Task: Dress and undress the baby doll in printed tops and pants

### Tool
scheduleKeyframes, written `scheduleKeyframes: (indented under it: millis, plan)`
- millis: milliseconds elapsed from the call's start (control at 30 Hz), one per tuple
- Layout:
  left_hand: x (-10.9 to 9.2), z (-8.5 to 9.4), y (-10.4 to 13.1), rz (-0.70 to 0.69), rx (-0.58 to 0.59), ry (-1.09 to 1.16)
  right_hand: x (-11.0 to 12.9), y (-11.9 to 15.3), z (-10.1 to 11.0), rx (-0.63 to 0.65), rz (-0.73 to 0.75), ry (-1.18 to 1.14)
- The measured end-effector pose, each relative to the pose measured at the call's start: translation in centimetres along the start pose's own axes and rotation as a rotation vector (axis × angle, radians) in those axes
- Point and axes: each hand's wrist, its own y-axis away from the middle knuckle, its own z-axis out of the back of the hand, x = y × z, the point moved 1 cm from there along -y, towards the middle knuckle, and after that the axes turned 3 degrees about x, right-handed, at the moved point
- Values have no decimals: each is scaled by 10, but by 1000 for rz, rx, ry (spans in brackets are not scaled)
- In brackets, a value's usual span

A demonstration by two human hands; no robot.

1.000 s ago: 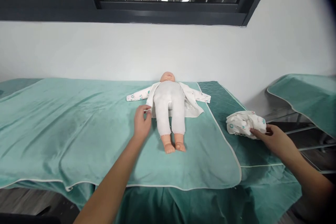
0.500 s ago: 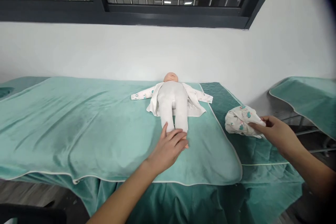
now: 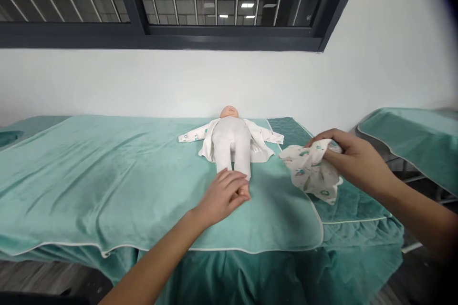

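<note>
On the green blanket [image 3: 118, 186] a baby doll [image 3: 231, 136] lies on its back, head toward the wall. It has a white body and legs, and its open printed jacket [image 3: 263, 145] is spread out to both sides with the sleeves stretched wide. My left hand [image 3: 223, 195] is closed around the doll's feet, which it mostly covers. Off to the right, my right hand [image 3: 343, 152] grips a bunched white cloth garment [image 3: 311, 167] with a small green print, raised above the blanket's edge. Its exact kind is hidden by the folds.
A darker green quilted cover [image 3: 358, 205] lies under the blanket's right end. Another green-covered bed [image 3: 422, 143] with metal legs stands at the right. Behind are a white wall [image 3: 143, 81] and a dark-framed barred window [image 3: 229, 38].
My right hand has lifted the printed garment off the quilted cover and brought it left, toward the doll. My left hand stays at the doll's feet. The view has tilted up slightly.
</note>
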Motion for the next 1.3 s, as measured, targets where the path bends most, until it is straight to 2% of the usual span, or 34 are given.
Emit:
scheduleKeyframes:
  millis: [133,267,333,400,467,567,633,700,800,867,900,933,1033,1100,1233,1300]
  plan:
    - [-26,46,-22,186,-195,304,44,-14,-11,168,128,-41]
    - [-65,89,-51,125,-234,377,99,-22,-21,336,360,-188]
    - [-80,106,-61,99,-277,345,125,-22,-19,369,465,-268]
    - [-90,121,-63,135,-341,353,144,-22,-13,390,520,-310]
    - [-95,136,-60,192,-448,436,155,-22,-4,459,526,-306]
    - [-101,159,-52,224,-587,570,156,-24,10,653,496,-243]
    - [-106,171,-48,237,-567,616,153,-25,16,723,483,-208]
    - [-112,179,-46,271,-468,660,148,-24,20,665,479,-238]
    - [-118,184,-47,329,-280,729,144,-21,20,475,460,-397]
    - [-120,184,-49,349,-151,736,141,-17,17,417,439,-497]
    - [-120,182,-49,349,-111,735,139,-14,14,456,435,-511]
    - [-119,180,-50,345,-100,736,137,-12,9,546,435,-489]
    - [-115,170,-53,332,-168,757,130,-3,-10,905,430,-306]
    - [-111,159,-54,348,-149,771,123,-1,-23,955,407,-285]
    - [-95,134,-51,386,-16,749,106,-6,-42,726,308,-521]
    - [-86,119,-48,401,124,716,94,-10,-51,594,226,-674]
